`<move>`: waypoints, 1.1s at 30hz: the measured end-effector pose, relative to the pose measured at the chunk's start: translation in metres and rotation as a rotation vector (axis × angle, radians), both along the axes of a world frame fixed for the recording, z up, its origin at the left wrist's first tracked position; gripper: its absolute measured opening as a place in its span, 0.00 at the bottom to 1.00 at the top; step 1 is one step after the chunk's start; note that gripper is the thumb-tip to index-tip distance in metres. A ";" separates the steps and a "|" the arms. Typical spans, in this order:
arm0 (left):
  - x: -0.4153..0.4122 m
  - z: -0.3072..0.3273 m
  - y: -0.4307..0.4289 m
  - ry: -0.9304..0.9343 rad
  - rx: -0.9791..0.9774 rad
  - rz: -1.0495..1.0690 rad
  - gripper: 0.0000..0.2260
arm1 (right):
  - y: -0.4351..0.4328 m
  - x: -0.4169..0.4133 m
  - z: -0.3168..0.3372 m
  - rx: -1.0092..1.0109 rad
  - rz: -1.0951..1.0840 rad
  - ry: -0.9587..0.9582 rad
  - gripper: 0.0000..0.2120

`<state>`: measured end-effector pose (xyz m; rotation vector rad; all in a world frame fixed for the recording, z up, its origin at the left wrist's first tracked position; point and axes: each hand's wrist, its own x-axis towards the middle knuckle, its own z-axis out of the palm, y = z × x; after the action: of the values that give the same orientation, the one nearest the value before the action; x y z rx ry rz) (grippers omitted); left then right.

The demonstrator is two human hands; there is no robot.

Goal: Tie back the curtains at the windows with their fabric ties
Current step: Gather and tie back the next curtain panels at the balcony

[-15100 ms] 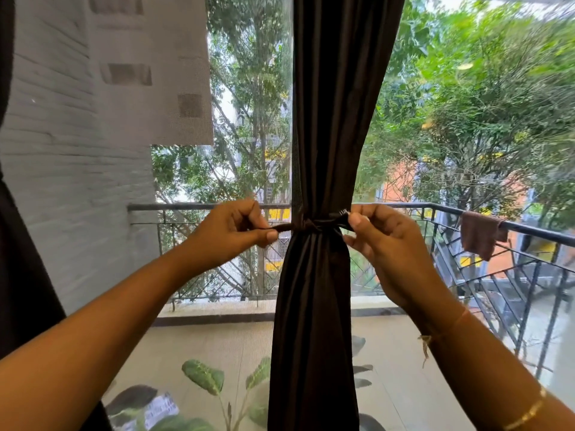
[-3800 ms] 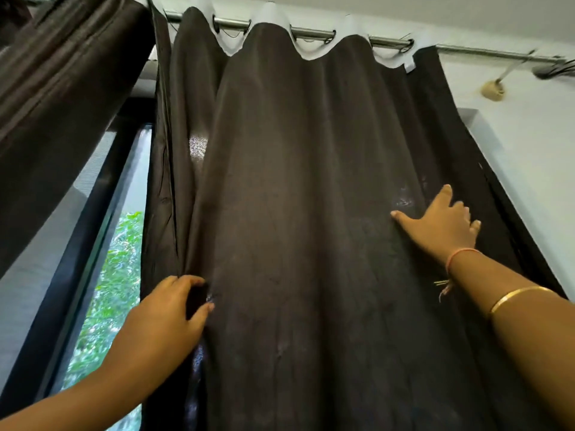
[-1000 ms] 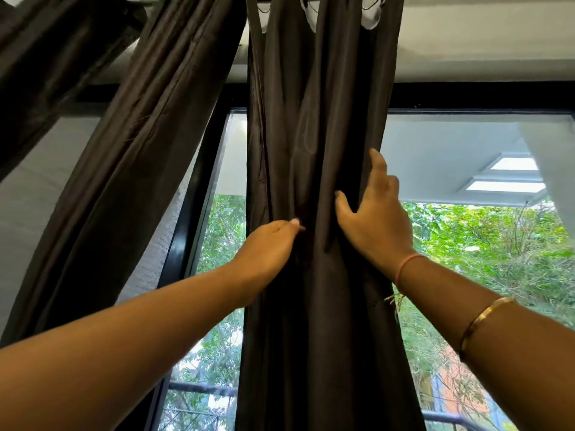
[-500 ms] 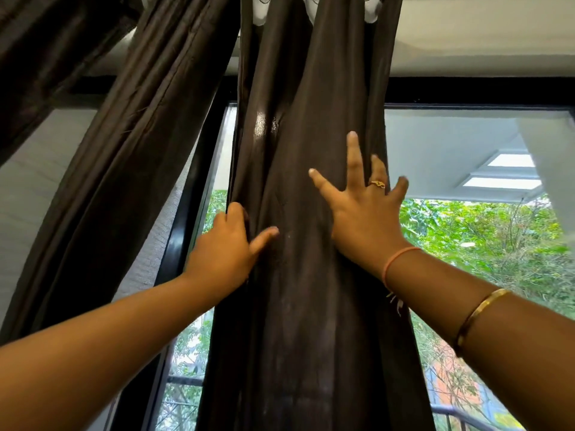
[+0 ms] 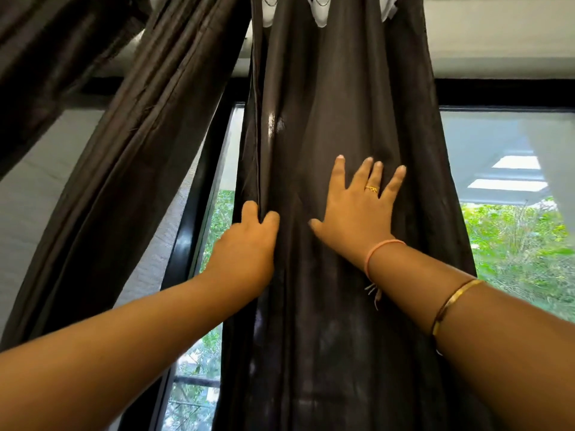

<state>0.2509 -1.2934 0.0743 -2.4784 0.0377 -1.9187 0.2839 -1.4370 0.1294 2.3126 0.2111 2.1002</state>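
Observation:
A dark brown curtain (image 5: 336, 98) hangs bunched in front of the window, seen from below. My left hand (image 5: 245, 247) has its fingers curled into a fold at the curtain's left edge and grips it. My right hand (image 5: 357, 206) lies flat on the front of the cloth with fingers spread, holding nothing. No fabric tie shows in this view. The curtain's top hangs from white rings at the upper edge.
A second dark curtain (image 5: 130, 144) slants from the top centre down to the lower left. A black window frame post (image 5: 193, 219) stands between the two. Glass (image 5: 513, 237) to the right shows green trees outside. A white ceiling beam (image 5: 497, 35) runs above.
My right hand has spread wider and slid a little right on the cloth. My left hand has curled its fingers into the left fold. The curtain looks broader than one second ago.

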 end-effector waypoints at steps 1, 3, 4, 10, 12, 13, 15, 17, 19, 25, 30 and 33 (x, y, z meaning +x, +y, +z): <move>-0.003 0.001 -0.002 0.028 -0.061 -0.085 0.22 | -0.001 0.001 0.001 -0.015 -0.056 0.004 0.41; -0.007 0.003 -0.004 0.045 -0.150 -0.234 0.29 | -0.005 0.003 0.002 -0.036 -0.150 0.018 0.35; -0.009 0.004 -0.004 0.047 -0.165 -0.277 0.32 | -0.007 0.004 0.003 -0.040 -0.180 0.026 0.34; -0.006 0.011 -0.004 0.018 -0.267 -0.459 0.42 | -0.017 -0.002 0.016 0.071 0.222 0.050 0.40; -0.002 0.016 -0.004 -0.021 -0.350 -0.516 0.40 | -0.015 -0.006 0.020 0.165 0.437 0.155 0.38; 0.000 0.019 -0.003 -0.036 -0.379 -0.514 0.36 | -0.012 -0.008 0.021 0.192 0.523 0.202 0.32; 0.002 0.023 -0.002 -0.049 -0.381 -0.468 0.23 | -0.007 -0.009 0.020 0.179 0.633 0.272 0.15; 0.003 0.024 0.001 -0.038 -0.341 -0.443 0.10 | 0.000 -0.009 0.014 0.125 0.709 0.345 0.05; 0.003 0.021 0.003 -0.018 -0.296 -0.451 0.11 | 0.009 -0.009 0.005 0.057 0.779 0.398 0.03; 0.005 0.012 0.011 0.052 -0.189 -0.522 0.14 | 0.032 -0.008 -0.016 -0.133 0.869 0.474 0.05; 0.003 0.004 0.020 0.151 -0.115 -0.579 0.15 | 0.038 -0.012 -0.018 -0.180 0.911 0.524 0.04; -0.001 -0.001 0.020 0.204 -0.125 -0.645 0.17 | 0.040 -0.012 -0.020 -0.187 0.919 0.545 0.06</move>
<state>0.2499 -1.2730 0.0733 -2.9961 0.8377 -1.8636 0.2714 -1.3966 0.1095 2.9021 1.6516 1.4169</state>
